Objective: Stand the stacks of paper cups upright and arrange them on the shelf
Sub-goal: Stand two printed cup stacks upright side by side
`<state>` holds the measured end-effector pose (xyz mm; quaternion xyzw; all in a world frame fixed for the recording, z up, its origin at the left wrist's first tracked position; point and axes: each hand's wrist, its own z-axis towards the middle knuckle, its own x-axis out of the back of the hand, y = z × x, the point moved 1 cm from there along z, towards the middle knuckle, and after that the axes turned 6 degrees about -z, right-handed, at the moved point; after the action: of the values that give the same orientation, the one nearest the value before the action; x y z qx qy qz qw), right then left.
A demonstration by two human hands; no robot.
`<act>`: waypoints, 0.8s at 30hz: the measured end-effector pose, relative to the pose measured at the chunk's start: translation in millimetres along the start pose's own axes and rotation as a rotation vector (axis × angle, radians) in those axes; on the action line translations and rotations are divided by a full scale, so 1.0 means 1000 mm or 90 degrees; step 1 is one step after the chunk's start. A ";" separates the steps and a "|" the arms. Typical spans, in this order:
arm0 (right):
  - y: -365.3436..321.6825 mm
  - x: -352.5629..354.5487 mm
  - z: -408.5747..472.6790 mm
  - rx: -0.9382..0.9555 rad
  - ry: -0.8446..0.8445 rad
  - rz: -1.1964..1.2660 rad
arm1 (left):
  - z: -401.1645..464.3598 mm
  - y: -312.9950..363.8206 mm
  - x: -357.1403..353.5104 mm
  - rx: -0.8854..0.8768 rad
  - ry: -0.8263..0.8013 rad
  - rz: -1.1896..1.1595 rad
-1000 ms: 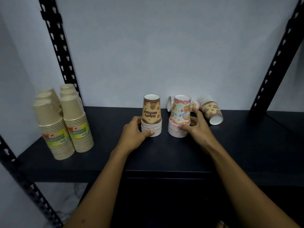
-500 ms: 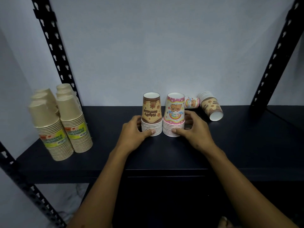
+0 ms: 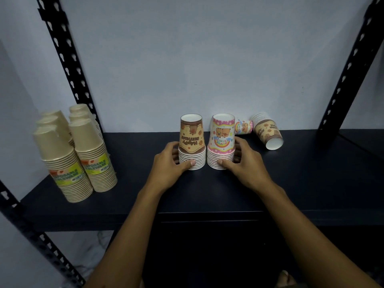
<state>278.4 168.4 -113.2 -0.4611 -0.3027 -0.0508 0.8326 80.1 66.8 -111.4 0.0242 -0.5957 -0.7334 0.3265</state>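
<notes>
Two printed cup stacks stand rim-down side by side at the middle of the black shelf [image 3: 207, 196]. My left hand [image 3: 169, 166] grips the base of the brown stack [image 3: 191, 140], thumb in front and fingers behind. My right hand [image 3: 244, 165] grips the base of the pink stack [image 3: 222, 140] the same way. Behind them, against the wall, a second pink stack [image 3: 243, 126] lies on its side. A second brown stack [image 3: 268, 130] lies tilted to its right, open mouth toward me.
Several tall beige cup stacks [image 3: 74, 154] stand upright at the shelf's left end. Black perforated uprights [image 3: 68, 65] frame the shelf on the left and on the right [image 3: 351, 65]. A pale wall closes the back.
My right hand has slid the pink stack left until it stands upright close beside the brown stack. My left hand has kept its hold on the brown stack.
</notes>
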 end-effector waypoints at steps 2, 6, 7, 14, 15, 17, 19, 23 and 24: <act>0.000 0.000 0.000 -0.001 -0.006 0.002 | 0.001 0.000 0.000 0.003 0.010 0.004; 0.002 0.000 0.000 -0.002 -0.017 0.001 | 0.002 0.001 -0.001 0.003 0.009 0.019; 0.002 0.000 0.000 -0.001 -0.019 0.000 | 0.002 0.000 -0.001 0.003 0.009 0.020; 0.003 0.000 0.000 0.002 -0.027 0.007 | 0.002 -0.001 0.000 0.011 0.000 -0.007; 0.004 0.000 0.000 0.001 -0.027 0.008 | 0.002 -0.001 0.000 0.013 0.000 -0.012; 0.003 0.000 0.000 0.002 -0.027 0.009 | 0.002 -0.002 0.000 0.016 0.001 -0.018; 0.003 0.000 0.000 0.002 -0.027 0.011 | 0.002 -0.001 0.000 0.015 0.003 -0.017; 0.003 0.002 -0.001 -0.001 -0.024 0.008 | 0.003 0.002 0.000 0.021 0.002 -0.019; 0.003 0.003 -0.001 -0.002 -0.022 0.008 | 0.004 0.003 -0.001 0.026 0.000 -0.019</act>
<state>282.1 169.5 -114.2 -0.4648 -0.3144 -0.0380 0.8268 80.3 70.0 -108.1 0.0397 -0.6100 -0.7262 0.3148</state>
